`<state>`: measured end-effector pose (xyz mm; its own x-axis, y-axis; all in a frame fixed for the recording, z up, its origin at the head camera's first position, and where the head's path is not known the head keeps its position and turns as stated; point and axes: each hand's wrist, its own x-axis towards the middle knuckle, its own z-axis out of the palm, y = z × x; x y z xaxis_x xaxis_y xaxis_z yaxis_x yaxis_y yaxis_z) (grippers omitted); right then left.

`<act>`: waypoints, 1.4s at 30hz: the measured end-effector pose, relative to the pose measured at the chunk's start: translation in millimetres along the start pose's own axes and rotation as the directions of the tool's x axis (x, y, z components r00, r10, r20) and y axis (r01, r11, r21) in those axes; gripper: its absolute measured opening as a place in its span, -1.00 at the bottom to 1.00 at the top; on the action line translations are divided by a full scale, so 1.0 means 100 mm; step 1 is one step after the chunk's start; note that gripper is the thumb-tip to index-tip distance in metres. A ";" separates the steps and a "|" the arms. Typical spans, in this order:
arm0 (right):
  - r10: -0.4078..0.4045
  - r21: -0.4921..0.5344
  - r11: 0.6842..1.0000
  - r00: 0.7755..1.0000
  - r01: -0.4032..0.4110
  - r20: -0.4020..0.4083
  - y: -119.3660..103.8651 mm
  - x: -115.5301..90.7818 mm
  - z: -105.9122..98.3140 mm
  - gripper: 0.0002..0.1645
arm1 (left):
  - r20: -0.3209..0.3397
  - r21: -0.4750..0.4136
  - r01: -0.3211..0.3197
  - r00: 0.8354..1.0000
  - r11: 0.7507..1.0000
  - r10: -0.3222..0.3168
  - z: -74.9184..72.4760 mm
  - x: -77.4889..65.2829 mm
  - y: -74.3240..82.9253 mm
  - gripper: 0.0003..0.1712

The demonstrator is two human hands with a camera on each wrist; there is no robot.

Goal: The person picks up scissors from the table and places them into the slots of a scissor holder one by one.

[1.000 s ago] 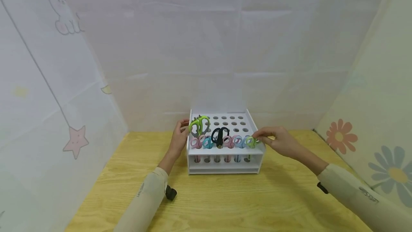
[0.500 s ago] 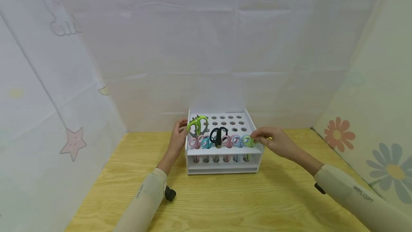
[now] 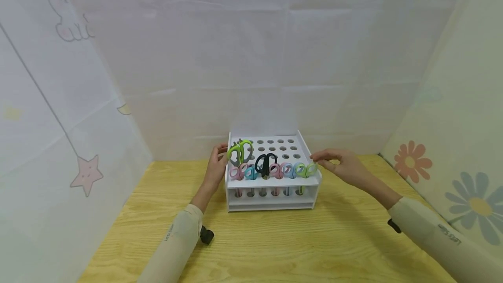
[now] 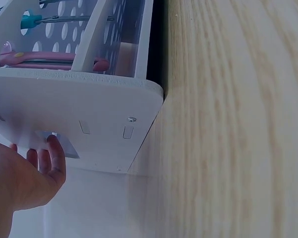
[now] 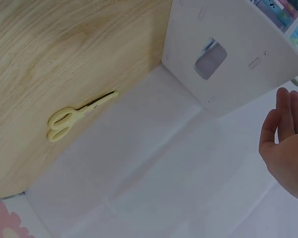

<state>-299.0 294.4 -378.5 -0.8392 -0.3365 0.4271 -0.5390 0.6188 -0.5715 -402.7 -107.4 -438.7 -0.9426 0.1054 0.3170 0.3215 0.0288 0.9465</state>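
A white scissors rack (image 3: 271, 182) stands on the wooden table with rows of round holes. Along its front row stand pink scissors (image 3: 235, 173), teal scissors (image 3: 250, 172), black scissors (image 3: 265, 166), a second pink pair, blue scissors (image 3: 289, 170) and light green scissors (image 3: 305, 170). Lime-and-grey scissors (image 3: 240, 152) rise at the left. My left hand (image 4: 35, 166) rests at the rack's left side, fingers loosely bent, one fingertip at the side cutout. Just off the right edge, beside the green handles, my right hand (image 5: 290, 139) holds nothing, fingers nearly straight.
Yellow scissors (image 5: 79, 116) lie on the table (image 5: 64, 54) right of the rack, by the wall covering. Several holes in the rack's back rows hold nothing. A white sheet (image 3: 267, 56) hangs close behind, with patterned side walls (image 3: 456, 143) left and right.
My right hand has let go of the light green scissors' handle and drawn back to the right, leaving both loops in view. The left hand stays at the rack's left side.
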 end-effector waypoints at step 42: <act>0.553 -0.222 0.813 0.833 -0.539 0.002 1.66 -0.38 -0.21 -0.47 | -0.047 -0.031 -0.041 0.998 0.999 0.040 0.02 0.07 -0.20 -0.49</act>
<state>-355.6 425.0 -475.0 -0.9975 0.0603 0.0379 0.0304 0.8415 -0.5393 -415.1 -105.3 -455.6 -0.9322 0.0597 0.3570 0.3573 -0.0066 0.9340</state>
